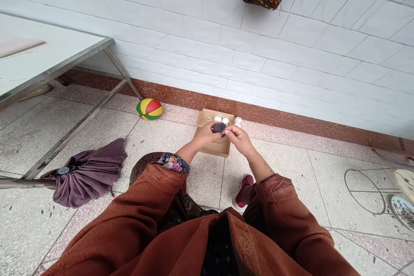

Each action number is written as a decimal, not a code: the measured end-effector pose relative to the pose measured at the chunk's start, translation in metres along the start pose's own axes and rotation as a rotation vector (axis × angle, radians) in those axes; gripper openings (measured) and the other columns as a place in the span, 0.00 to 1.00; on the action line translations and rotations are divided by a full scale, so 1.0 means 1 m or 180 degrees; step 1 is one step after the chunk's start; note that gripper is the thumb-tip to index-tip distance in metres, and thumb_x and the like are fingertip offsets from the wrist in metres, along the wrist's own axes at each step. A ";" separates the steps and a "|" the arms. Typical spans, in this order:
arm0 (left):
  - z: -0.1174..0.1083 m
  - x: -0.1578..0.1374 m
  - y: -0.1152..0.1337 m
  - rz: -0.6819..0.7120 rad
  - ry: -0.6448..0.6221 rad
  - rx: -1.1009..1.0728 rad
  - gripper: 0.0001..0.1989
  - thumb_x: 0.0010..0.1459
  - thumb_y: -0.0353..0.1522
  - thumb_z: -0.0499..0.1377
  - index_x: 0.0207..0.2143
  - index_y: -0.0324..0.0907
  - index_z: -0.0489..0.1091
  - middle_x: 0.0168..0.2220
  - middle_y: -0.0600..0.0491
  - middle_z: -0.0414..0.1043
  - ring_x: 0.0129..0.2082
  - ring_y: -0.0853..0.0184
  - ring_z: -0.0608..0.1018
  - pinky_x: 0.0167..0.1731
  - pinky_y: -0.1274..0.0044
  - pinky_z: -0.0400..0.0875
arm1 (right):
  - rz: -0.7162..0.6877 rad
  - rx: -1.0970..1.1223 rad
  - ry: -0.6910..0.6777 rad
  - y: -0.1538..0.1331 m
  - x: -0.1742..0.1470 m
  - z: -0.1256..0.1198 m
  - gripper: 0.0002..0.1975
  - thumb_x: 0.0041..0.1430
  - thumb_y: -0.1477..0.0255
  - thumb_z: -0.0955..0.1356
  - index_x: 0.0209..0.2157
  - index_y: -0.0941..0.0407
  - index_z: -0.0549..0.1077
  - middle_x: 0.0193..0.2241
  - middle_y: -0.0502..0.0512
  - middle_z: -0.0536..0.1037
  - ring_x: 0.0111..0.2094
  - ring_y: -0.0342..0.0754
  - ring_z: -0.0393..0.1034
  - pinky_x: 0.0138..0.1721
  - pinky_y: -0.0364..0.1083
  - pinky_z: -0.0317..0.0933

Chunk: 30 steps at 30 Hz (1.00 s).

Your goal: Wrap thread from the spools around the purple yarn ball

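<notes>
A dark purple ball of yarn point(219, 128) rests in my left hand point(205, 134), whose fingers curl around its left side and underneath. My right hand point(237, 137) is closed in a pinch at the ball's right side, with a dark bit of yarn at the fingertips. Below and behind both hands, an open cardboard box point(215, 148) sits on the floor by the wall. White yarn balls point(218, 118) lie in its far part, partly hidden by my hands. More white balls point(238, 120) are just outside its right edge.
A colourful ball point(149, 109) lies by the leg of a metal-framed table point(106, 43). The folded purple umbrella point(90, 172) is on the floor at left. At right are a wire ring stand point(365, 191) and a dish point(403, 211). A black basket point(261, 2) hangs on the wall.
</notes>
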<state>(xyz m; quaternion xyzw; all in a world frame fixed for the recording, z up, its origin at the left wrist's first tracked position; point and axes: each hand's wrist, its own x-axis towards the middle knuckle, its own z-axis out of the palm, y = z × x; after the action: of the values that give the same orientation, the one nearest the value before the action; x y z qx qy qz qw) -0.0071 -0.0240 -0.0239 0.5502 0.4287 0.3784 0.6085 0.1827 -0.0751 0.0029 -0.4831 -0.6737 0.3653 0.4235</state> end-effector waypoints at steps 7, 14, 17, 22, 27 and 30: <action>0.009 -0.039 -0.004 -0.0200 -0.0566 -0.1063 0.35 0.46 0.36 0.74 0.58 0.45 0.74 0.53 0.48 0.79 0.47 0.64 0.80 0.45 0.73 0.73 | 0.0753 -0.0309 0.0501 0.028 0.010 0.006 0.19 0.67 0.51 0.66 0.31 0.51 0.71 0.27 0.48 0.73 0.32 0.50 0.66 0.39 0.48 0.65; 0.000 -0.041 -0.005 -0.0026 0.0250 -0.1192 0.27 0.44 0.38 0.74 0.47 0.42 0.74 0.45 0.50 0.80 0.45 0.64 0.79 0.46 0.72 0.73 | 0.0519 -0.0498 -0.0317 0.018 -0.028 0.050 0.14 0.66 0.62 0.72 0.28 0.51 0.72 0.29 0.49 0.77 0.34 0.50 0.72 0.42 0.48 0.67; -0.005 -0.041 -0.005 -0.0088 0.0496 -0.0940 0.27 0.42 0.38 0.74 0.46 0.41 0.75 0.44 0.50 0.80 0.46 0.64 0.79 0.49 0.72 0.73 | 0.0013 -0.0611 -0.0583 0.005 -0.036 0.049 0.12 0.69 0.63 0.72 0.31 0.51 0.75 0.31 0.52 0.79 0.37 0.51 0.73 0.46 0.49 0.67; -0.005 -0.049 0.001 -0.0188 0.0239 -0.0778 0.28 0.44 0.40 0.74 0.48 0.41 0.76 0.44 0.50 0.79 0.42 0.64 0.79 0.43 0.73 0.74 | -0.0505 -0.0625 -0.0179 -0.010 -0.009 0.019 0.11 0.73 0.62 0.69 0.36 0.50 0.79 0.36 0.55 0.81 0.40 0.53 0.75 0.48 0.51 0.68; -0.008 -0.064 0.016 -0.0319 -0.0350 -0.0604 0.28 0.47 0.35 0.75 0.52 0.40 0.80 0.43 0.50 0.80 0.41 0.66 0.79 0.39 0.76 0.73 | -0.0476 -0.0693 0.0079 0.000 0.024 0.006 0.09 0.70 0.64 0.71 0.34 0.51 0.78 0.37 0.55 0.81 0.42 0.54 0.75 0.48 0.51 0.67; -0.011 -0.064 0.026 -0.0341 -0.0512 -0.0991 0.31 0.48 0.32 0.77 0.56 0.43 0.79 0.49 0.49 0.81 0.44 0.65 0.81 0.41 0.75 0.77 | -0.0151 -0.0634 0.0398 0.013 0.026 0.016 0.10 0.71 0.64 0.68 0.34 0.51 0.76 0.37 0.55 0.81 0.41 0.54 0.75 0.48 0.51 0.68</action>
<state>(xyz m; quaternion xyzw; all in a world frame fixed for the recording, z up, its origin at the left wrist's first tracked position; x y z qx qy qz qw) -0.0394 -0.0771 0.0079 0.4543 0.3437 0.3620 0.7379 0.1676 -0.0478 -0.0090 -0.5285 -0.6901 0.2556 0.4232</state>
